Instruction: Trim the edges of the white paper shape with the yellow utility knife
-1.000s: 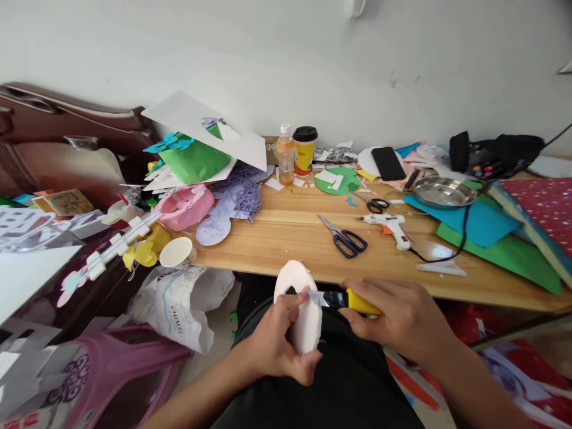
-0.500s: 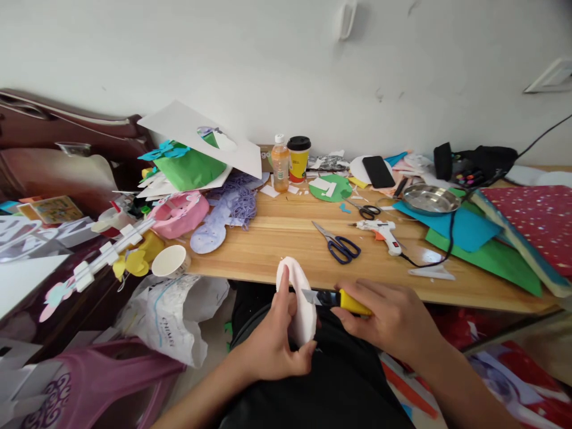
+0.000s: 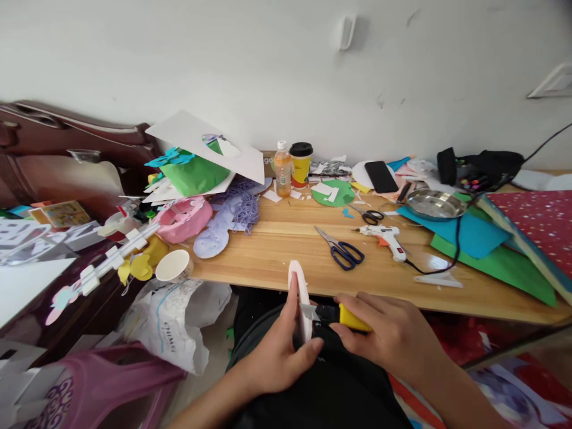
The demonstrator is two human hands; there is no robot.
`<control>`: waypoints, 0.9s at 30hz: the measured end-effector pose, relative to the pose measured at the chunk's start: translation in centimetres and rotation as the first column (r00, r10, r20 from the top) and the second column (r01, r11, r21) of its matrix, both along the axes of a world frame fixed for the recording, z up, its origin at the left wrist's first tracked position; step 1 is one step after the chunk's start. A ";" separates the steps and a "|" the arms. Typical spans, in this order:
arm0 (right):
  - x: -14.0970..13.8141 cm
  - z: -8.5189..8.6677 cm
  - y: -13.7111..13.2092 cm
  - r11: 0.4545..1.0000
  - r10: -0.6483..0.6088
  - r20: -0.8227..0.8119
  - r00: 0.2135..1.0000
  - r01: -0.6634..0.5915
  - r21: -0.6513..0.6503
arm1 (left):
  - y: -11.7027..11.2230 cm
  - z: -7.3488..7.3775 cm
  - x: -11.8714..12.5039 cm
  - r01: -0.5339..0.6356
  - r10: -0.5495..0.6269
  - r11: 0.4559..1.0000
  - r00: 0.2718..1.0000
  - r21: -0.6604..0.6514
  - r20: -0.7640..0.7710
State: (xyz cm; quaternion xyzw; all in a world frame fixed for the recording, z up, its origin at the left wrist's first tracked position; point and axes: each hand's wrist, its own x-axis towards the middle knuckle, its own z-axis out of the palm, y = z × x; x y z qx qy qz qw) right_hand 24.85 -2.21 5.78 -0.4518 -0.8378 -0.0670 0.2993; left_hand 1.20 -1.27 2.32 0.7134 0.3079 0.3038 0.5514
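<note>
A thin white foam disc (image 3: 301,286) stands nearly edge-on over my lap, just in front of the table edge. My left hand (image 3: 281,348) grips it, index finger stretched along its face and thumb toward its lower edge; the remaining fingers are mostly hidden. In my right hand (image 3: 379,328) is a utility knife (image 3: 353,317) with a yellow handle and black front. Its blade points left and meets the disc's edge around mid-height. Blue-handled scissors (image 3: 342,250) lie spread on the table beyond my hands.
A white glue gun (image 3: 386,239) with a black cord, a second pair of scissors (image 3: 370,214) and a metal dish (image 3: 435,204) occupy the table's right side. A drink bottle (image 3: 282,170) and yellow cup (image 3: 301,165) stand at the back. A paper cup (image 3: 174,266) sits left.
The disc has turned from a slanted face view to nearly edge-on in my left hand. The knife blade stays against it. The whole view has shifted slightly.
</note>
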 end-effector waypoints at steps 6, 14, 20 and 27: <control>-0.1 0.4 -0.1 0.996 -0.085 0.050 0.995 0.082 0.046 | -0.1 -0.4 0.2 -0.053 0.053 0.999 0.998 -0.002 0.016; 0.0 0.5 0.1 0.996 -0.079 0.059 0.995 0.076 0.044 | -0.1 -0.1 0.4 -0.110 0.105 0.989 0.993 0.101 0.051; -0.1 0.5 0.0 0.995 -0.075 0.056 0.996 0.071 0.064 | -0.1 0.3 0.6 -0.136 0.138 0.984 0.990 0.113 -0.007; 0.5 0.3 0.1 0.994 -0.091 0.068 0.993 0.086 0.071 | -0.2 -0.3 0.4 -0.148 0.145 0.984 0.989 0.099 0.037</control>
